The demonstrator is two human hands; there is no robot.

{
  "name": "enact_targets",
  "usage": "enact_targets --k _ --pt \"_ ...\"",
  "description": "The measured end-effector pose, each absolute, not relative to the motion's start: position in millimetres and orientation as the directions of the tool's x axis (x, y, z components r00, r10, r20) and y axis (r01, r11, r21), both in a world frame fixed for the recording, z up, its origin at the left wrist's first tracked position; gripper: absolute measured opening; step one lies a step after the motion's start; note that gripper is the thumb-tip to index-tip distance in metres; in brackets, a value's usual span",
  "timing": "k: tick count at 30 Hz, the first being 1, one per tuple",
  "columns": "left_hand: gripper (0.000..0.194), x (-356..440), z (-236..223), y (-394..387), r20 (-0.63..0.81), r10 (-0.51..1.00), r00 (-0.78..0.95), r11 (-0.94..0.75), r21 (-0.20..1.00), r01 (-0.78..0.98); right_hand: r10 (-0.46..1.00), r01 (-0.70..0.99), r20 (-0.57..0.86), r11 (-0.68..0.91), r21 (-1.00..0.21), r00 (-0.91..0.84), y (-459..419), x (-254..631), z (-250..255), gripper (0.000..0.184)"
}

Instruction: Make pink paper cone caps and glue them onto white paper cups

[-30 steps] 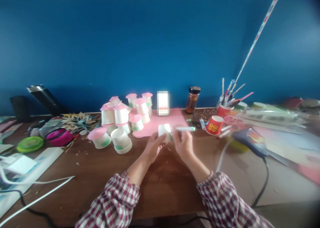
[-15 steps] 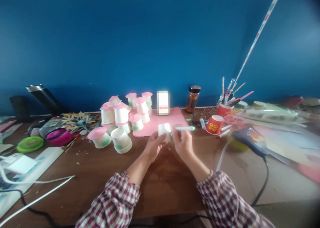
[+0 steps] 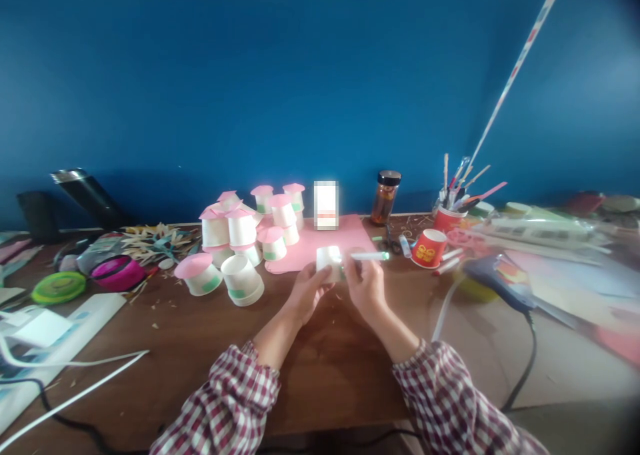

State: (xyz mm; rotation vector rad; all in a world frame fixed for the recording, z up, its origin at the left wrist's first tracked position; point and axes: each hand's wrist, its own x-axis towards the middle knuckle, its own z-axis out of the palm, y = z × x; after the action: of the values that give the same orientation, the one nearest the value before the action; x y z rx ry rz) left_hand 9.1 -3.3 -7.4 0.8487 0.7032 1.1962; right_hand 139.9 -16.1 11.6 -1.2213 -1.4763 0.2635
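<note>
My left hand [image 3: 311, 292] is closed around a small white paper cup [image 3: 327, 258], holding it above the brown table [image 3: 320, 375]. A marker pen [image 3: 370, 256] with a green end is pinched in my right hand [image 3: 367, 285], its tip side turned toward the cup's right face. Where the tip meets the cup is too blurred to make out. Left of my hands stand several white cups with pink paper tops [image 3: 243, 225], some stacked. Nearer to me are two nested cups [image 3: 243, 278] without a pink top, bearing a green patch.
Pink paper [image 3: 345, 235] lies behind my hands, with a jar of brown liquid [image 3: 386, 198] beyond. To the right are a red cup [image 3: 429, 248], a pen holder [image 3: 447, 218] and a corded blue tool [image 3: 500, 282]. A power strip [image 3: 95, 315] and cables lie left.
</note>
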Motion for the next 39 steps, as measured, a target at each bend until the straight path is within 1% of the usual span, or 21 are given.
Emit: enact_targets --k 19,39 --pt "0.031 8.8 -9.9 -1.8 -0.03 0.971 0.235 0.146 0.859 -0.491 0.795 0.523 0.579 0.421 -0.741 0.18 -17.5 138.1 12.0 0.021" --pt "0.03 8.9 -8.9 -1.6 -0.025 0.97 0.244 0.148 0.853 -0.5 0.781 0.526 0.595 0.432 -0.733 0.188 -15.0 139.2 9.8 0.02"
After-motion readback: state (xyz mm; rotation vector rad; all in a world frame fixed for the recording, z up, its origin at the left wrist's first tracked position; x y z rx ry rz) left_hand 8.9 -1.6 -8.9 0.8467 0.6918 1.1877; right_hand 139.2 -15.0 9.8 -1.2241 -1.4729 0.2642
